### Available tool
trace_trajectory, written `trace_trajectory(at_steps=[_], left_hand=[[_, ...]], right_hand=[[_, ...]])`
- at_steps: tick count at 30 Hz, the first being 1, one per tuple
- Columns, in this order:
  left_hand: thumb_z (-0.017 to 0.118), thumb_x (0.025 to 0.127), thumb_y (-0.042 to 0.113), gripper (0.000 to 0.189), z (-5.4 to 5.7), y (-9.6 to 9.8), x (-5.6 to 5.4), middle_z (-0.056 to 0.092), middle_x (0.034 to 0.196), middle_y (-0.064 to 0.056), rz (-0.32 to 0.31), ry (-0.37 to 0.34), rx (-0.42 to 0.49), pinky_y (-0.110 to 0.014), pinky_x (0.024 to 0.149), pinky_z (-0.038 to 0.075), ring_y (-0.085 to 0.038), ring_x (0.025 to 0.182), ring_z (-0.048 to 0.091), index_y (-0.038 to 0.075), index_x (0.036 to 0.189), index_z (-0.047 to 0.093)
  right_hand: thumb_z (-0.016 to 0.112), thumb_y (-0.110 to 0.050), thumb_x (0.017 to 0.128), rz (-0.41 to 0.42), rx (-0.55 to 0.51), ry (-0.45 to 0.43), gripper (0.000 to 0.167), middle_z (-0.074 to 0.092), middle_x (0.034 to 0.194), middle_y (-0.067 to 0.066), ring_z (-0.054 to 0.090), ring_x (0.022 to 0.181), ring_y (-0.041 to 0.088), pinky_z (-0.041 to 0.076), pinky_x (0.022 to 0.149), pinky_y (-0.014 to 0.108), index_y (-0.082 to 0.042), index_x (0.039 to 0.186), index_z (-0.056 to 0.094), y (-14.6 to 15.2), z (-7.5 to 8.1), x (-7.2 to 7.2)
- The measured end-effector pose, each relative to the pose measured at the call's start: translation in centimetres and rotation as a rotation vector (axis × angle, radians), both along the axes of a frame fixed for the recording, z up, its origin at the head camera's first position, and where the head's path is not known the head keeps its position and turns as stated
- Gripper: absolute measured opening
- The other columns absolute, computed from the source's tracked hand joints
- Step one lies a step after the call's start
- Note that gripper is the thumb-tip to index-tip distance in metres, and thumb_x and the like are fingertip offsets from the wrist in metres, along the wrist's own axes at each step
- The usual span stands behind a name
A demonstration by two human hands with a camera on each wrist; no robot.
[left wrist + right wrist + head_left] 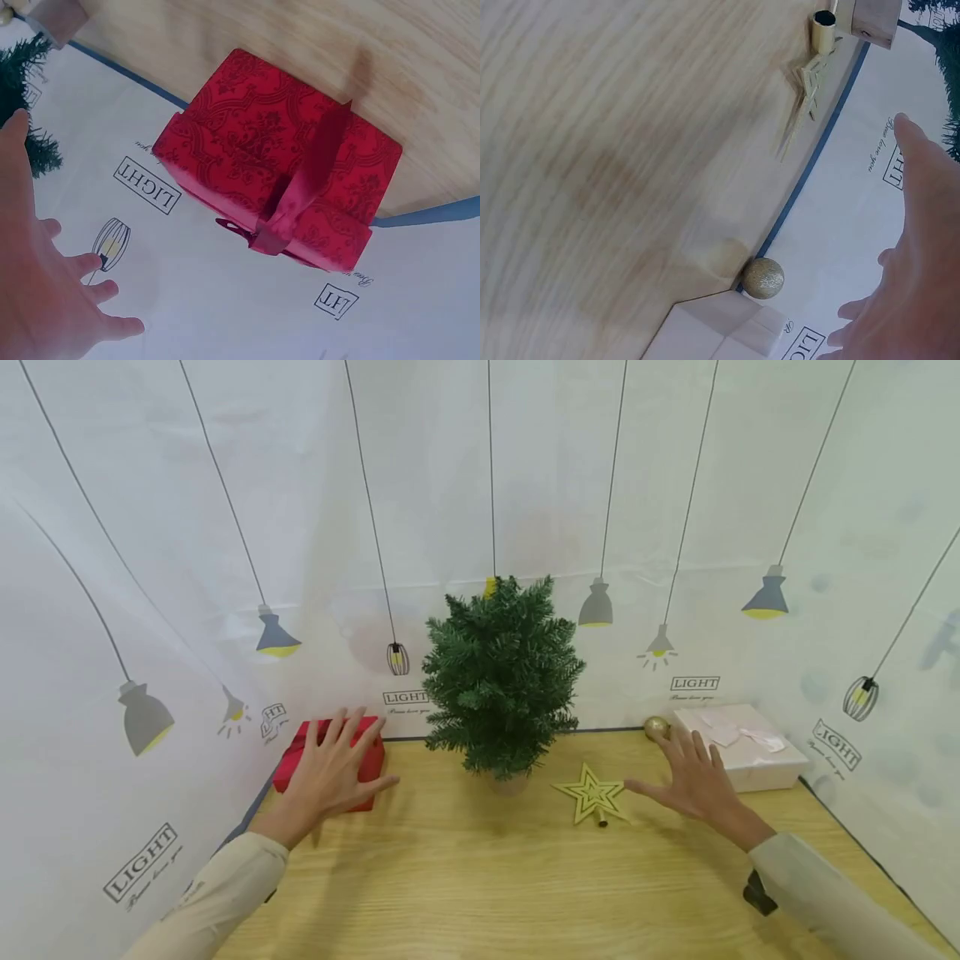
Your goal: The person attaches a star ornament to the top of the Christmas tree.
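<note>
In the head view my left hand [333, 768] is spread wide, over the red gift box [371, 768] at the left. The left wrist view shows that box's patterned lid and its dark red ribbon [304, 184], with the hand apart from it. My right hand [693, 777] has its fingers spread too, between a gold star topper [591, 794] and a pale pink gift box [757, 760]. A gold ball ornament [656, 727] lies just past its fingertips. Between the hands stands a small green artificial Christmas tree [502, 677]. Neither hand holds anything.
A light wooden table [465, 877] carries everything. Behind it and along both sides hangs a white backdrop [435, 468] printed with lamps and the word LIGHT. The tree's pale block base [876, 21] appears at the top of the right wrist view.
</note>
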State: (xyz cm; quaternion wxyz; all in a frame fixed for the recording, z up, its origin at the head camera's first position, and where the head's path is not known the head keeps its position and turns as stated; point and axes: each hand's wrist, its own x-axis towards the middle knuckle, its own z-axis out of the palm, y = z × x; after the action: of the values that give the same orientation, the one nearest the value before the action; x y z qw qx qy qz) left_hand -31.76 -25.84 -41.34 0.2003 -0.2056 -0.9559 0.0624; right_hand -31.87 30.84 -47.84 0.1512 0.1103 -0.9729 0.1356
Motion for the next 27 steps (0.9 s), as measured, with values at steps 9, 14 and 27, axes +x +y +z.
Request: trace_trajectory(at_steps=[9,14,27], left_hand=[[0.057,0.089,0.079,0.099,1.9,0.6,-0.6,0.031,0.167,-0.019,-0.001,0.013,-0.024,-0.075,0.118,0.019,-0.046,0.151,0.03,0.02,0.165,0.032],[0.055,0.091,0.079,0.1,2.8,0.9,-0.7,0.026,0.169,-0.019,0.003,-0.003,-0.039,-0.075,0.119,0.017,-0.046,0.152,0.027,0.02,0.166,0.027],[0.065,0.094,0.063,0.091,5.6,1.8,-1.7,0.031,0.166,-0.02,-0.075,0.058,0.073,-0.074,0.119,0.017,-0.047,0.151,0.029,0.018,0.165,0.03]], right_hand=[[0.073,-0.071,0.082,0.008,0.018,0.017,0.105,0.019,0.165,0.034,0.027,0.141,0.065,0.026,0.109,0.08,-0.006,0.158,0.04,-0.2,-0.8,0.6],[0.073,-0.071,0.082,0.022,0.028,0.016,0.104,0.024,0.161,0.038,0.027,0.142,0.064,0.028,0.107,0.08,-0.007,0.158,0.041,-0.3,-1.4,0.8],[0.076,-0.062,0.085,0.095,0.014,0.049,0.095,0.046,0.144,0.041,0.043,0.133,0.061,0.037,0.107,0.073,-0.001,0.152,0.048,-1.2,-2.6,0.9]])
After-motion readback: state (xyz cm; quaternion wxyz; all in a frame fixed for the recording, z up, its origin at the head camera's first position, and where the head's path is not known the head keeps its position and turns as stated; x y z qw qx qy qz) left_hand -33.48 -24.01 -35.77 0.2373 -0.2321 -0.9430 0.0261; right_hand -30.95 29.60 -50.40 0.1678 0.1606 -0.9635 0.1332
